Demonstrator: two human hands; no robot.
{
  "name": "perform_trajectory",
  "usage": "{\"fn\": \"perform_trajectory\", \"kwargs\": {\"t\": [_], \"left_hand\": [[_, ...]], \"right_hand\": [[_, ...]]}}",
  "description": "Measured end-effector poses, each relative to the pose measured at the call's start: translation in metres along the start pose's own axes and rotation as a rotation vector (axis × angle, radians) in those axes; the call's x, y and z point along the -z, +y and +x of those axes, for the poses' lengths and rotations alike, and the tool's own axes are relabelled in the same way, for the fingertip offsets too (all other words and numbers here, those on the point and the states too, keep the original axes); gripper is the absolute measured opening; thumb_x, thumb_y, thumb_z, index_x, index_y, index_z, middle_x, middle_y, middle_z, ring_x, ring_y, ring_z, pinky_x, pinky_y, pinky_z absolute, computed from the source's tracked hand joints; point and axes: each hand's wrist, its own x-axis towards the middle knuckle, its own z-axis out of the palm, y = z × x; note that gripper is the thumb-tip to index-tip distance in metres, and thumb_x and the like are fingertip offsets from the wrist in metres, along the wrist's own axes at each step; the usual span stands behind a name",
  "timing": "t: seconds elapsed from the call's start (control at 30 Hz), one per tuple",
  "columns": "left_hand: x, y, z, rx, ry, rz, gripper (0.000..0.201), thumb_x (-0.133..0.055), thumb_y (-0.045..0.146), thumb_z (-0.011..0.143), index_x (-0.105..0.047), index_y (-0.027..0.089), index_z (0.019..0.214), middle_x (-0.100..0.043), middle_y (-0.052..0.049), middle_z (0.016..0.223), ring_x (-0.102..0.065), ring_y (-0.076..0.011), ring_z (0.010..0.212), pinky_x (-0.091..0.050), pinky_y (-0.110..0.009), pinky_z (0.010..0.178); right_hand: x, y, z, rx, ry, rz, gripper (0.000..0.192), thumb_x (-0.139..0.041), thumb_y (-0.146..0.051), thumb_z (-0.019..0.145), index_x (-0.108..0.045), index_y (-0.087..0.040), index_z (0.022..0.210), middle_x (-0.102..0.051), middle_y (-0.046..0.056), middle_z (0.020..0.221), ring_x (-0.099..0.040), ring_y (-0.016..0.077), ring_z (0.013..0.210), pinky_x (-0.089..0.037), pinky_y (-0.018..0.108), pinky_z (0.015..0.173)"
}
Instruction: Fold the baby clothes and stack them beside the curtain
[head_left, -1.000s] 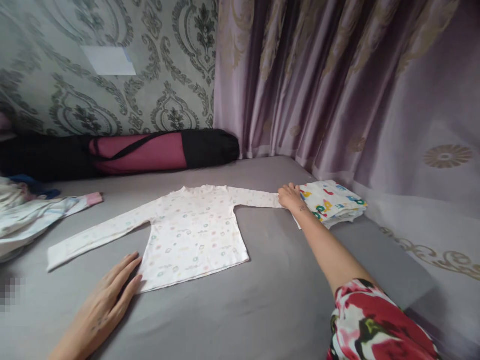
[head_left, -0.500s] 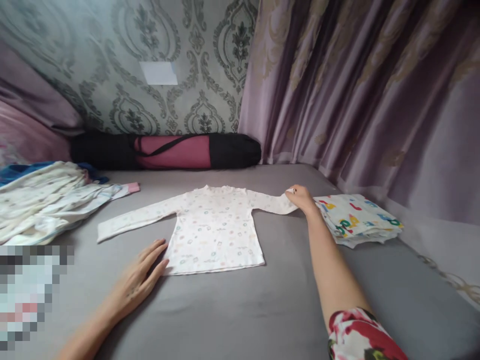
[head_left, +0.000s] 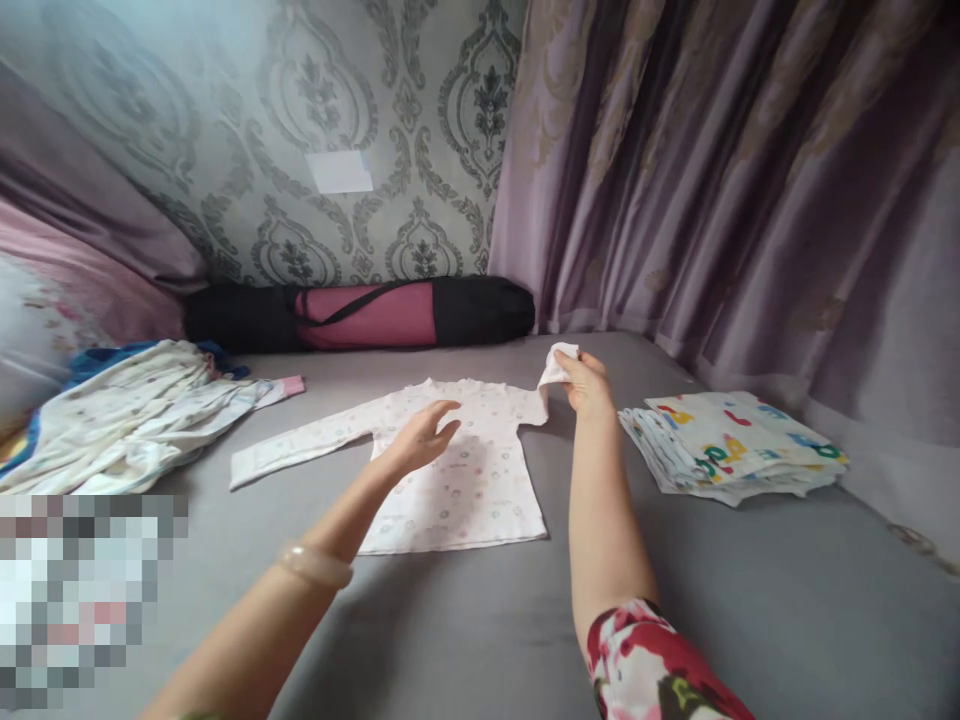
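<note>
1. the small white long-sleeved shirt (head_left: 457,470) lies flat, front up, on the grey bed sheet (head_left: 480,620), roughly in the middle of the scene, its hem toward the near side and its neck toward the far wall.

2. the right hand (head_left: 586,382) is pinched shut on the cuff of the shirt's right sleeve (head_left: 553,372). a second ago that sleeve lay stretched out flat toward the right; now its end is lifted off the sheet and drawn in toward the shirt's body, so the sleeve stands up in a short fold beside the shoulder.

3. the left hand (head_left: 421,438) is released, fingers spread and grasping nothing. a moment earlier it rested flat on the sheet at the shirt's near left corner; now it hovers over the chest of the shirt, close to the cloth. i cannot tell whether the fingertips touch it.

4. the left sleeve (head_left: 300,445) is unchanged, lying straight out toward the left.

5. judged from these shifts, the flattening looks done and the right sleeve is being brought across the shirt, with the left hand placed where the crease would fall.

6. around it: a folded stack with coloured letters (head_left: 731,445) just to the right of the right hand, a loose heap of clothes (head_left: 127,415) at the far left, and a black and pink roll bag (head_left: 360,312) along the patterned wall.
</note>
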Motion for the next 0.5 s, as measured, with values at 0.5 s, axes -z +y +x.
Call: {"fn": "perform_trajectory", "kwargs": {"t": [0.5], "left_hand": [[-0.089,-0.012,0.109,-0.082,-0.324,0.180,0.063,-0.054,0.042,0.084,-0.046,0.011,0.138,-0.037,-0.017,0.150,-0.029,-0.0304,0.142,-0.025,-0.040,0.116]], "right_hand": [[0.036,-0.035,0.006,-0.050,-0.002,0.057,0.020,-0.060,-0.011,0.077,-0.048,-0.024,0.086,-0.071,-0.003,0.072,-0.070,0.0163,0.075,-0.058,0.032,0.063]]}}
